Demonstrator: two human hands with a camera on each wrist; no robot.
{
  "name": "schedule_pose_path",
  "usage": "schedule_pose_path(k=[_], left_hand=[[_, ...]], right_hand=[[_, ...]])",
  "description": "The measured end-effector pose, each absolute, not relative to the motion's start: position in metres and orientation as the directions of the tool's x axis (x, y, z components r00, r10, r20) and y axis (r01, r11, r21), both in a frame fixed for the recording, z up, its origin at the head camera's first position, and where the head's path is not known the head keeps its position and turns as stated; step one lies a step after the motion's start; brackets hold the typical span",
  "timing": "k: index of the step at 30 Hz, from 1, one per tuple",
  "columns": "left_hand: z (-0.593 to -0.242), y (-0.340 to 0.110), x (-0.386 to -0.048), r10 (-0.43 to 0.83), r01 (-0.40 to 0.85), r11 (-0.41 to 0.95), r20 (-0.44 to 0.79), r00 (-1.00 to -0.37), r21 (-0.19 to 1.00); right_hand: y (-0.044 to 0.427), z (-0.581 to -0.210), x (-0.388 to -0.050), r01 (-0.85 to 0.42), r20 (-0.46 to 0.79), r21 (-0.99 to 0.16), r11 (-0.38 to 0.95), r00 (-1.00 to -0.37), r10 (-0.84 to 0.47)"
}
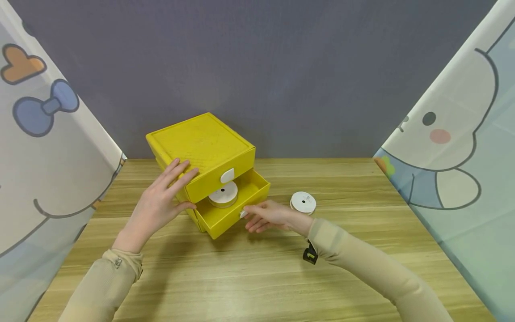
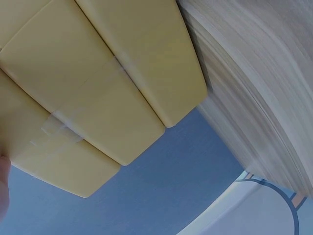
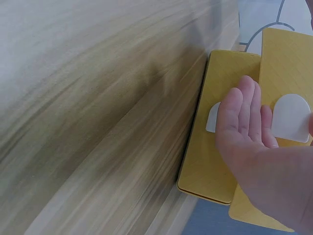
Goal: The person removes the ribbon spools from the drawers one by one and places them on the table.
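Note:
A yellow drawer box [image 1: 201,138] stands on the table, its middle drawer [image 1: 227,222] pulled out. Inside that drawer lies a white disc-shaped spool [image 1: 229,192] with a dark centre hole, partly under the top tier. My left hand [image 1: 154,201] rests with spread fingers on the box's front left corner, thumb lower down by the side. At the drawer front, my right hand [image 1: 269,215] touches the white pull tab [image 3: 291,117] with its thumb, while the other fingers extend loosely below. Beyond the right wrist, a second white spool [image 1: 302,201] lies flat on the table.
The wood-grain table [image 1: 362,232] reaches back to a grey panel [image 1: 314,80]. Cartoon-printed sheets stand along the left side [image 1: 48,170] and right side [image 1: 450,134]. The lowest drawer's white tab [image 3: 212,117] is partly behind my fingers in the right wrist view.

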State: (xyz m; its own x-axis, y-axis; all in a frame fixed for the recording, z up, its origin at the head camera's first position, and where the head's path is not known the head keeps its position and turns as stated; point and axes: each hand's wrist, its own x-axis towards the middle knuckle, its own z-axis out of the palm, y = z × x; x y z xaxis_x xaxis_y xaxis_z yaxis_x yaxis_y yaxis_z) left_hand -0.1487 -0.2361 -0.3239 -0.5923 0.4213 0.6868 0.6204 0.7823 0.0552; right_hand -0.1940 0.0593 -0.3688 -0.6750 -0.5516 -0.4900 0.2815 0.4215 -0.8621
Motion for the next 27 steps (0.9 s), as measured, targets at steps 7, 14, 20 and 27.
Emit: schedule_pose_path(k=[7, 14, 20, 27], left_hand=[[-0.324, -0.236, -0.149, 0.421, 0.618, 0.784, 0.681, -0.599, 0.059], [-0.324, -0.236, -0.149, 0.423, 0.617, 0.785, 0.680, -0.599, 0.055], [-0.324, -0.236, -0.150, 0.424, 0.619, 0.784, 0.682, -0.596, 0.052], [-0.324, -0.237, -0.149, 0.423, 0.619, 0.783, 0.682, -0.597, 0.057]], right_hand=[[0.064, -0.369, -0.191, 0.274, -0.485, -0.865, 0.420, -0.671, -0.561], [0.068, -0.371, -0.188, 0.291, -0.482, -0.869, 0.399, -0.681, -0.551], [0.070, -0.372, -0.186, 0.286, -0.475, -0.873, 0.395, -0.682, -0.556], [0.070, -0.374, -0.184, 0.298, -0.479, -0.871, 0.392, -0.691, -0.541]])
